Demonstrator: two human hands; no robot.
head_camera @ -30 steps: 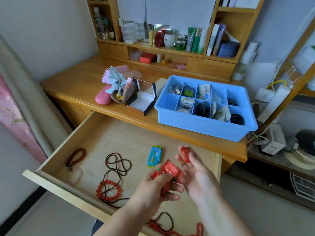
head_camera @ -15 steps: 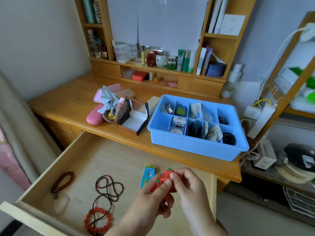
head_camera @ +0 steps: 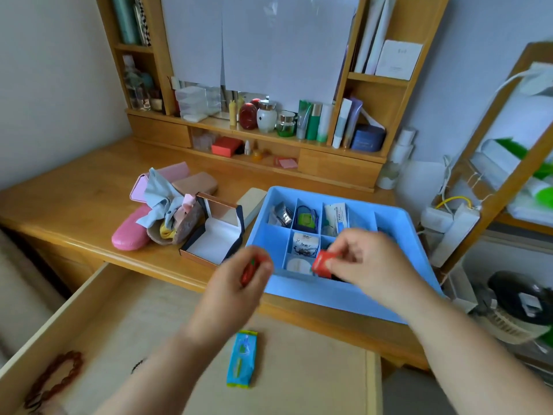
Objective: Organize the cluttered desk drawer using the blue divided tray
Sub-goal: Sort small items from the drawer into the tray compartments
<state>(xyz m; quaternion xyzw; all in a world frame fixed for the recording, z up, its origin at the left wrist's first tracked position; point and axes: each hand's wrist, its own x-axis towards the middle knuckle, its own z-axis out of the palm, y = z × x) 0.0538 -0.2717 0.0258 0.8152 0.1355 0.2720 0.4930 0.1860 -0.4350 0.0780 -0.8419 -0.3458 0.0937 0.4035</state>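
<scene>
right now both hands are up over the front edge of the blue plastic divided tray (head_camera: pixel 398 217), which sits on the wooden desk top (head_camera: pixel 74 202) just behind the pulled-out light wood drawer (head_camera: pixel 125 319). right hand (head_camera: pixel 371 262) pinches a small red foil packet (head_camera: pixel 321 263) between thumb and fingertips, held over the near middle compartments of the tray, probably so it can be dropped straight in; which cell it is aimed at i cannot tell. left hand (head_camera: pixel 236 292) has fingers curled round another small red packet (head_camera: pixel 250 269), hovering just left of the tray's front corner, likely waiting its turn. frame is motion-blurred so packet details are unclear. tray cells already hold stuff: a silver foil sachet (head_camera: pixel 282 214), a green item with dark cord (head_camera: pixel 305 219), a white tube or box with print (head_camera: pixel 336 217), a white printed packet (head_camera: pixel 303 244), a round white pad (head_camera: pixel 297 265); front left cell looks bare. in the drawer a blue and green wrapped packet (head_camera: pixel 241 359) lies flat near the front right, and a dark red bead bracelet (head_camera: pixel 55 375) sits at the far left, a bit of dark bead string peeks by the left forearm. so the sort looks partway done. beside the tray on the desk: an open dark jewellery box with white lining (head_camera: pixel 214 238), a pink glasses case (head_camera: pixel 131 232) and a pile of cloths and pouches (head_camera: pixel 170 211), not yet dealt with.
</scene>
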